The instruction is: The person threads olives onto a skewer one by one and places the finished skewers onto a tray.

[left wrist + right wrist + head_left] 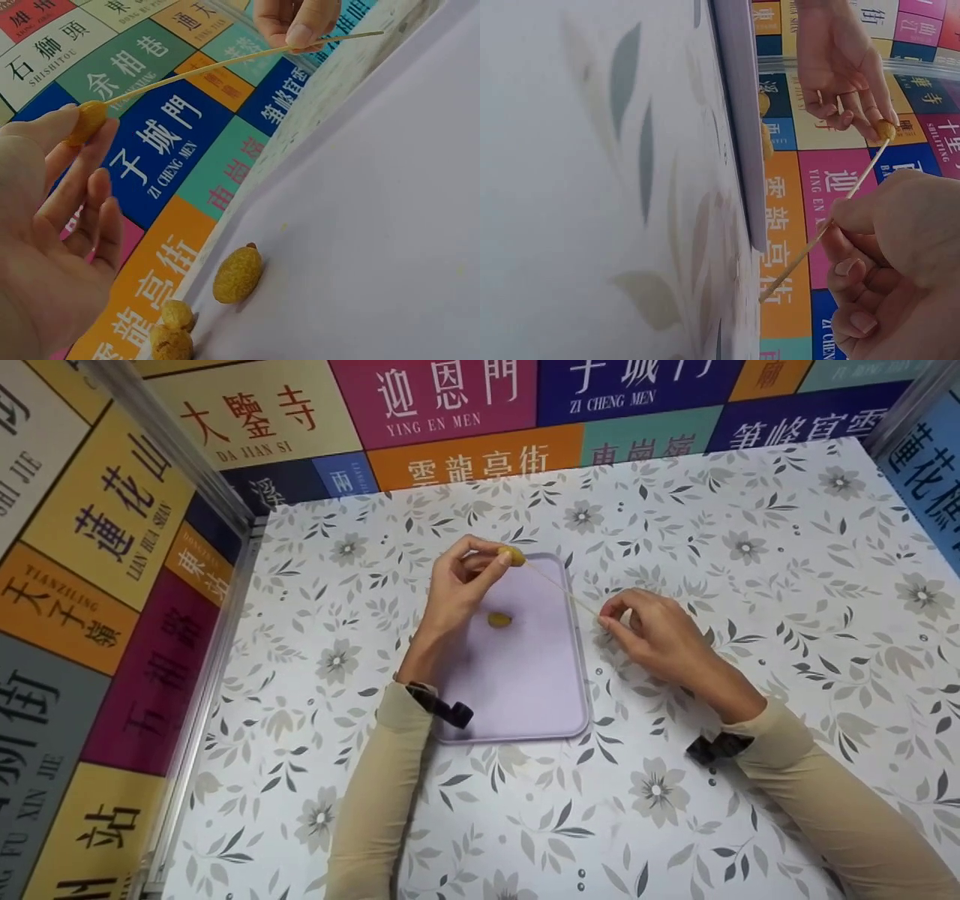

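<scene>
My left hand [459, 585] pinches a small wrinkled yellow-brown fruit [513, 556] between thumb and fingers, above the far part of a pale purple tray [529, 682]. To the right of the tray, my right hand [660, 634] pinches a thin wooden skewer [559, 586] between thumb and forefinger. One end of the skewer meets the fruit; how deep it goes in, I cannot tell. Its other end sticks out past the right fingers in the right wrist view. A similar oval fruit [238, 275] lies on the tray, with more fruit [172, 341] beside it in the left wrist view.
The tray lies on a table [652, 840] covered in white floral cloth or paper. Colourful panels with printed characters [465, 405] stand along the back and left edges. Dark wrist cameras [450, 712] sit on both sleeves.
</scene>
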`<state>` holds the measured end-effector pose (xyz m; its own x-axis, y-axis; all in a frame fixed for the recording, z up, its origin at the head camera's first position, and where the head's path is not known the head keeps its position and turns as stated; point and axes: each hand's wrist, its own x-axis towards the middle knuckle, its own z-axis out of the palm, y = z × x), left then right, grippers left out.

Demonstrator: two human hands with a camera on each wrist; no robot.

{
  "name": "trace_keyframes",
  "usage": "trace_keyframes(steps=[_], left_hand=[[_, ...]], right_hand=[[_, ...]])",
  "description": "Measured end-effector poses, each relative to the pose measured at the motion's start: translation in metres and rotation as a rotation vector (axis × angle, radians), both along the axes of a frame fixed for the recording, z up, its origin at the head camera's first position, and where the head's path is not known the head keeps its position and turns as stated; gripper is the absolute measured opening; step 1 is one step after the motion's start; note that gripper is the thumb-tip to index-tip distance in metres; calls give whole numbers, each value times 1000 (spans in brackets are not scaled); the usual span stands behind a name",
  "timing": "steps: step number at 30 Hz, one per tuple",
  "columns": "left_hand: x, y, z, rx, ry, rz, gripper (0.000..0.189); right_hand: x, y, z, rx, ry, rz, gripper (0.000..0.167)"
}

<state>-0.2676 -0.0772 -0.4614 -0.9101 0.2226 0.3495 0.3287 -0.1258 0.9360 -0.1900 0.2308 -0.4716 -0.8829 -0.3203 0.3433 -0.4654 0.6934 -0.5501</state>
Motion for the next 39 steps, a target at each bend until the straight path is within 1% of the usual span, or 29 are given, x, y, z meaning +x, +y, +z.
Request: trace_keyframes(steps=[2, 4, 6, 9, 13, 18, 23, 28, 32, 35, 39], left_hand=[[0, -2, 5, 38, 13, 38, 13], [0, -6, 9, 54, 15, 88, 14], [0, -11, 12, 78, 0, 127, 16], [0, -18, 15, 90, -28, 188, 17], [-3, -23, 17, 113, -47, 249, 18], [-6, -24, 17, 102, -25, 250, 24], [-5, -24, 17, 84, -52, 264, 27], [-4, -24, 16, 99, -65, 264, 28], [-2, -23, 15, 111, -77, 272, 26], [-2, -20, 13, 123, -83, 267, 24], [-2, -17, 10, 135, -62, 251, 21]], right_hand=[[-1, -1, 1, -24, 7, 10, 8], [-1, 0, 2, -29, 11, 9, 7], [-1, 1, 2, -24, 10, 6, 7], [-1, 3, 2, -14, 0, 10, 7], [-1, 4, 1, -17, -21, 20, 7], [-1, 3, 0, -30, -29, 11, 5], [-1, 2, -2, -20, -25, -4, 5], [-1, 2, -2, -22, 3, -16, 6], [0, 1, -2, -23, 25, -21, 6], [1, 1, -2, -13, 35, -28, 6], [1, 0, -3, -2, 37, -43, 6]])
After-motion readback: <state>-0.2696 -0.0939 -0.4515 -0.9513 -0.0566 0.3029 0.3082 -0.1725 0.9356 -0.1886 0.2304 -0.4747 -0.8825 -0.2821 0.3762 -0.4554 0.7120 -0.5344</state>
